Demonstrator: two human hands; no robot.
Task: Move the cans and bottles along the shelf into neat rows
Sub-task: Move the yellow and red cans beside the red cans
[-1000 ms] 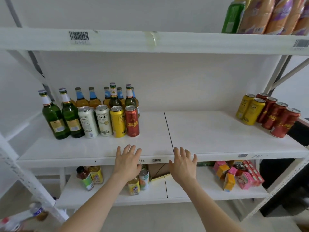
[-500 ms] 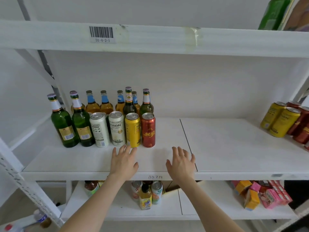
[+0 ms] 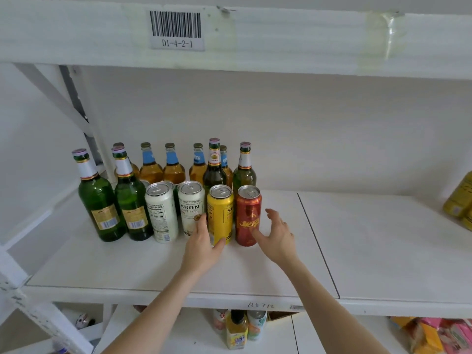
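On the shelf [image 3: 357,238], four cans are counted in the front row: two white cans [image 3: 161,213] [image 3: 191,208], one yellow can [image 3: 221,215] and one red can [image 3: 248,215]. Tops of further cans [image 3: 169,184] are glimpsed behind them, and their number cannot be told. Four green bottles [image 3: 98,200] [image 3: 131,200] [image 3: 214,175] [image 3: 244,175] are counted. Five amber bottles [image 3: 150,169] [image 3: 174,171] [image 3: 197,172] [image 3: 228,175] [image 3: 134,168] are made out, two of them largely hidden. On the lower shelf [image 3: 178,335], one yellow bottle [image 3: 236,333] and two small cans [image 3: 256,325] [image 3: 220,320] are seen. One barcode label [image 3: 176,29] is counted above.
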